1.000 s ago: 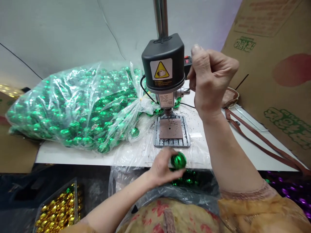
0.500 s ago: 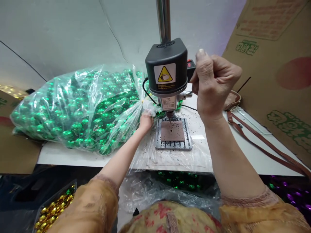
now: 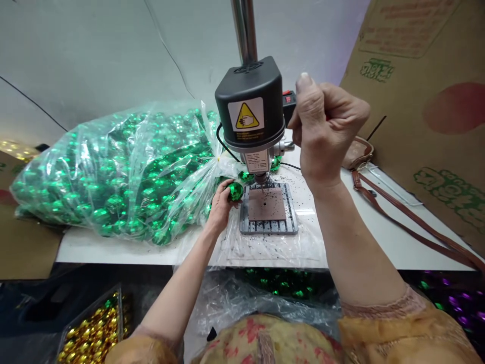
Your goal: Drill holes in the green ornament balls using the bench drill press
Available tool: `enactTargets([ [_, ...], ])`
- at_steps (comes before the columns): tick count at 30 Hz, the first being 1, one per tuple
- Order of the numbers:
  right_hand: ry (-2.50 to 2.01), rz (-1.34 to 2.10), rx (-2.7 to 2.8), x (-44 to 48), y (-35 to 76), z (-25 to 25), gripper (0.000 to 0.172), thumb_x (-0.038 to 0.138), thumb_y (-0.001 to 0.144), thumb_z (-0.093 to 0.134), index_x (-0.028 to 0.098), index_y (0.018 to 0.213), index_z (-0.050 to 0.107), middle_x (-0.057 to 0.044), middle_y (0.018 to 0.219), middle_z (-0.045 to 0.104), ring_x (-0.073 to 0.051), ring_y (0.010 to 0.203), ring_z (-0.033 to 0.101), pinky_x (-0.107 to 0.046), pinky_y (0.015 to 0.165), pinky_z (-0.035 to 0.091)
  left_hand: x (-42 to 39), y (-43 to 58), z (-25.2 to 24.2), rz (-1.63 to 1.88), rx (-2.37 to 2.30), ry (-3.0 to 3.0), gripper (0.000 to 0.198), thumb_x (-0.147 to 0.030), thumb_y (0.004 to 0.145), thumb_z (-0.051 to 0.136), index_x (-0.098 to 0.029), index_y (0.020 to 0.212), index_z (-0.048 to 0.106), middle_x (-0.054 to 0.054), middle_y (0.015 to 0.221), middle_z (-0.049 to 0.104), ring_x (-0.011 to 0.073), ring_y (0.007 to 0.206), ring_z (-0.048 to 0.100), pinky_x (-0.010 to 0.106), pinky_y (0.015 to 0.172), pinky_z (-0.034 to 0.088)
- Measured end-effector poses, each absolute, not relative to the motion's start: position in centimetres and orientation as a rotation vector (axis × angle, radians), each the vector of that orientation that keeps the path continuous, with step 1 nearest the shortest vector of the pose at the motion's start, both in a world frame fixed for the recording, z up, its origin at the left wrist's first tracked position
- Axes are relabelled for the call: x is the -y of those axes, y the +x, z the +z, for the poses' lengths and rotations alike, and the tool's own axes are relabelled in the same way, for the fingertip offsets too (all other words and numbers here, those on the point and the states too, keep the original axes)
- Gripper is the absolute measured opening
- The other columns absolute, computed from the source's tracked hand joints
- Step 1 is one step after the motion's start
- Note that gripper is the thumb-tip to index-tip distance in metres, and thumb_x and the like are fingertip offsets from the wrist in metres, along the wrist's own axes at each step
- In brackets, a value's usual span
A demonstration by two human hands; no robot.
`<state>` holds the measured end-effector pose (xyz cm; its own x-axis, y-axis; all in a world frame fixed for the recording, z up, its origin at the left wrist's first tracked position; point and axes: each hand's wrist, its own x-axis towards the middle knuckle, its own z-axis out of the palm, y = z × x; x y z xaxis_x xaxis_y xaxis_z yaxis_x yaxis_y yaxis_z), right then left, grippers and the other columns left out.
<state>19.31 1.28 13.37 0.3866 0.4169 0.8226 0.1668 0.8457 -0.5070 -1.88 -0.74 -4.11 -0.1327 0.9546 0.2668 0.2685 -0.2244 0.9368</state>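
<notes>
A shiny green faceted ball (image 3: 235, 191) is pinched in the fingers of my left hand (image 3: 222, 205), just left of the drill press base plate (image 3: 291, 222). On that plate lies a brownish square block (image 3: 275, 205) with a small dark hole, under the chuck. The black drill press head (image 3: 250, 101) carries a yellow warning label. My right hand (image 3: 328, 129) is closed in a fist at the right of the head, by the feed hub (image 3: 284, 147); the handle it grips is hidden inside the fist.
A clear bag (image 3: 113, 172) full of green balls lies on the white table at left. Dark shavings surround the base. A brown strapped bag (image 3: 358, 154) and a cardboard box (image 3: 428, 101) stand at right. Gold balls (image 3: 91, 328) fill a container below at left.
My left hand has come away from the tied neck of the clear bag and now shows a green ball in its fingers. My right hand keeps its place by the drill press head.
</notes>
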Motion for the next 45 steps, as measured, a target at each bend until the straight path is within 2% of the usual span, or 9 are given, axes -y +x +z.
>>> enactTargets([
  [3,-0.564,0.152,1.173,-1.3,19.2,13.4,0.056,0.064,0.087,0.048,0.021,0.051,0.039,0.006,0.044,0.034,-0.004,0.041,0.028,-0.028,0.047,0.029,2.8,-0.8,-3.7,1.261,-1.158,1.286,0.054,-0.056,0.090,0.058,-0.025,0.134,0.051,0.007,0.101,0.066,0.0149,0.068,0.064,0.027,0.055,0.049],
  [5,-0.533,0.145,1.166,-1.3,19.2,13.4,0.055,0.061,0.087,0.050,0.021,0.051,0.039,0.006,0.043,0.033,-0.004,0.040,0.027,-0.028,0.046,0.029,3.2,-0.2,-3.9,1.199,-1.140,1.272,0.064,-0.053,0.081,0.072,-0.025,0.134,0.050,0.006,0.101,0.066,0.0141,0.067,0.063,0.027,0.056,0.049],
  [7,-0.523,0.134,1.163,-1.3,19.2,13.4,0.054,0.059,0.088,0.050,0.021,0.051,0.039,0.006,0.043,0.032,-0.004,0.040,0.026,-0.028,0.046,0.029,3.0,0.2,-4.3,1.176,-1.177,1.302,0.069,-0.052,0.077,0.078,-0.024,0.134,0.050,0.005,0.098,0.067,0.0131,0.066,0.062,0.025,0.055,0.048],
  [14,-0.434,0.204,1.146,-1.3,19.2,13.6,0.056,0.062,0.086,0.051,0.020,0.049,0.040,0.007,0.043,0.034,-0.002,0.041,0.027,-0.027,0.046,0.027,1.4,0.7,-5.9,1.203,-1.298,1.545,0.059,-0.053,0.082,0.074,-0.021,0.129,0.058,0.007,0.110,0.069,0.0188,0.096,0.065,0.031,0.083,0.053],
  [25,-0.527,0.174,1.151,-1.4,19.1,13.3,0.056,0.065,0.084,0.049,0.022,0.051,0.038,0.006,0.045,0.033,-0.006,0.043,0.027,-0.030,0.048,0.029,1.2,2.4,-6.1,1.149,-1.409,1.771,0.056,-0.044,0.080,0.077,-0.024,0.130,0.062,0.009,0.112,0.069,0.0239,0.100,0.065,0.037,0.086,0.053],
  [28,-0.475,0.181,1.135,-1.5,19.2,13.3,0.055,0.063,0.084,0.053,0.022,0.050,0.040,0.006,0.044,0.033,-0.006,0.042,0.027,-0.030,0.046,0.029,1.6,3.0,-6.1,1.167,-1.505,1.887,0.055,-0.039,0.077,0.081,-0.025,0.128,0.064,0.009,0.111,0.066,0.0262,0.105,0.063,0.041,0.092,0.053],
  [36,-0.338,0.228,1.098,-0.5,19.1,13.2,0.051,0.049,0.085,0.063,0.019,0.048,0.046,0.007,0.044,0.038,-0.002,0.042,0.030,-0.026,0.045,0.029,1.9,3.9,-6.1,1.163,-1.509,1.953,0.054,-0.035,0.078,0.082,-0.025,0.127,0.062,0.009,0.112,0.065,0.0279,0.108,0.061,0.045,0.097,0.051],
  [42,-0.399,0.111,1.101,0.9,19.1,10.8,0.046,0.024,0.093,0.059,0.018,0.049,0.045,0.008,0.044,0.037,-0.001,0.041,0.031,-0.026,0.046,0.027,1.9,4.0,-6.4,1.171,-1.491,1.933,0.055,-0.034,0.077,0.082,-0.025,0.127,0.062,0.008,0.115,0.065,0.0286,0.112,0.060,0.045,0.100,0.049],
  [45,-0.370,0.067,1.111,0.8,19.1,9.8,0.047,0.025,0.093,0.058,0.019,0.049,0.041,0.008,0.044,0.033,-0.002,0.040,0.029,-0.028,0.045,0.024,2.0,4.0,-6.5,1.181,-1.486,1.930,0.055,-0.034,0.077,0.082,-0.025,0.128,0.061,0.008,0.116,0.065,0.0284,0.114,0.060,0.045,0.101,0.049],
])
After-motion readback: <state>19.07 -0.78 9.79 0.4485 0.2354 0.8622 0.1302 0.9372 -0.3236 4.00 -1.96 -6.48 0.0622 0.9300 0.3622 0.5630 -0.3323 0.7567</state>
